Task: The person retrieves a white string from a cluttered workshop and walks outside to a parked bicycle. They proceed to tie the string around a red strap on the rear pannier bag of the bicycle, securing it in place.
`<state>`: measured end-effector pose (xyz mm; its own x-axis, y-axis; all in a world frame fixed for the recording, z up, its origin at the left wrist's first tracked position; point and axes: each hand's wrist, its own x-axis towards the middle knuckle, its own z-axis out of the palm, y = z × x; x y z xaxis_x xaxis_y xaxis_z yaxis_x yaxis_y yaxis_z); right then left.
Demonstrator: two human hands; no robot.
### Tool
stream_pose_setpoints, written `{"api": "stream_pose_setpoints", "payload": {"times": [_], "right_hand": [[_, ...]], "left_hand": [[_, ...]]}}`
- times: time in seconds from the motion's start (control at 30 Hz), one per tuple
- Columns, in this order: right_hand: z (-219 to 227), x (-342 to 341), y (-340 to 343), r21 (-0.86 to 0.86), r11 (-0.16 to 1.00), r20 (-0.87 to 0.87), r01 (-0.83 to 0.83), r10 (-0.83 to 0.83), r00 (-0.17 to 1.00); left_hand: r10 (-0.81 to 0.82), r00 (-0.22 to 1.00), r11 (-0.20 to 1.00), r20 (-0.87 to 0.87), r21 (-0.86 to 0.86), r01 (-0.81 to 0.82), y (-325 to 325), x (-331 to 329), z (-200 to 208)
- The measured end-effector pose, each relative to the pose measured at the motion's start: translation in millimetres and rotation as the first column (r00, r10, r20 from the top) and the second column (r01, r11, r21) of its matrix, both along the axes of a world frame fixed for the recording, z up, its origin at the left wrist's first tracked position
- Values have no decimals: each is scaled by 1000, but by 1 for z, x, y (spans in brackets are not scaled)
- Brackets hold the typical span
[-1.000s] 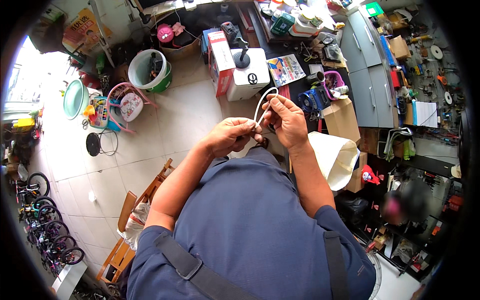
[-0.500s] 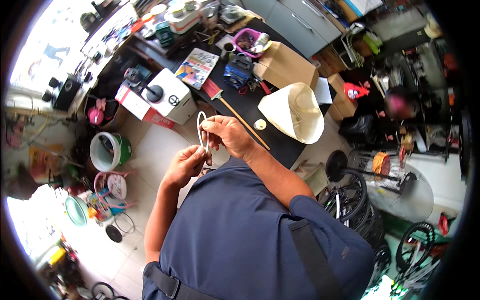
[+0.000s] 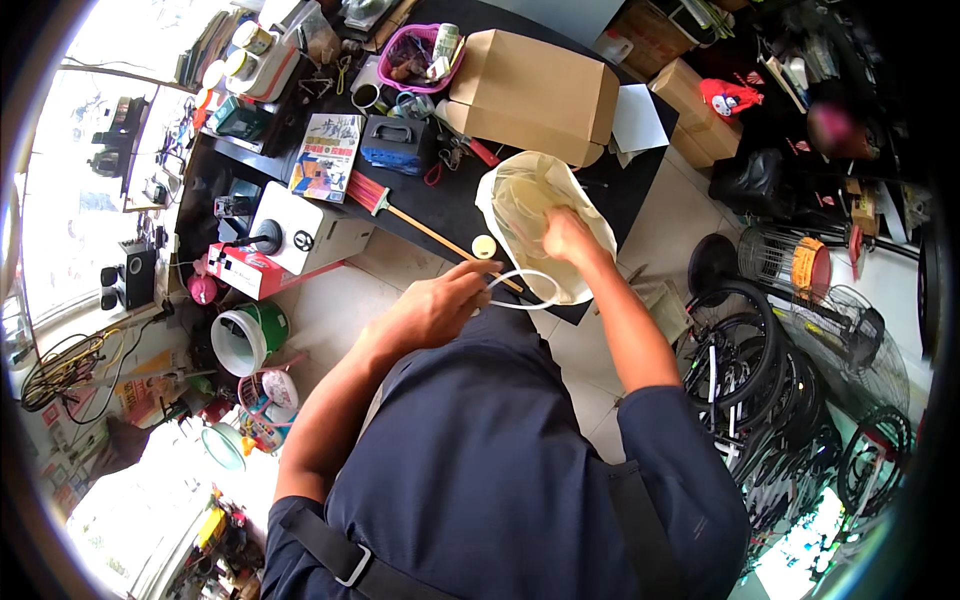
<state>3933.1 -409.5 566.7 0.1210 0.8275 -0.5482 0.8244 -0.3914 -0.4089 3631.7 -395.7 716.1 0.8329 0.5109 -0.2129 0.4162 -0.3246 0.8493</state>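
Observation:
A thin white loop point(image 3: 545, 276), like a bent plastic strip or cord, extends from my left hand point(image 3: 448, 304), whose fingers are closed on one end of it. My right hand point(image 3: 568, 237) reaches into the mouth of a cream-coloured bag-like container point(image 3: 592, 222) with pale strands inside. Its fingertips are hidden there, so what they touch cannot be told. Beside the bag, near the left fingers, a small round pale-topped piece point(image 3: 484, 247) sits on the black table point(image 3: 625, 200). A wooden-handled brush with red bristles point(image 3: 368, 193) lies alongside.
Behind the bag is a brown cardboard box point(image 3: 535, 95), with a pink basket point(image 3: 420, 58) of odds and ends next to it. A magazine point(image 3: 327, 155) and a blue-black case point(image 3: 393, 143) lie farther left. White-and-red boxes point(image 3: 290, 240) stand left of the table. Bicycle wheels point(image 3: 735, 330) crowd the right.
Both hands were on the white loop before. The right hand has let go and moved right into the bag, while the left keeps the loop, now nearer the bag. The view has shifted.

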Motion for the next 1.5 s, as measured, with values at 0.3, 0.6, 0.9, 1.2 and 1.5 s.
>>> {"api": "stream_pose_setpoints", "payload": {"times": [0.3, 0.6, 0.9, 1.2, 1.5], "right_hand": [[-104, 54, 94, -260, 942, 54, -214, 235, 970], [-188, 59, 109, -220, 966, -82, -138, 122, 989], [-188, 64, 98, -112, 993, -73, 42, -50, 996], [-50, 45, 68, -105, 938, 109, -329, 340, 934], [53, 55, -4, 131, 987, -250, 94, -59, 966]], "left_hand": [[-215, 902, 951, -375, 128, 280, 44, 84, -56], [-148, 935, 958, -323, 187, 217, 63, 80, -60], [-108, 932, 974, -346, 153, 169, 74, 97, -59], [-76, 960, 979, -269, 163, 123, 77, 106, -67], [17, 997, 992, -73, 128, -8, 65, 71, -73]]}}
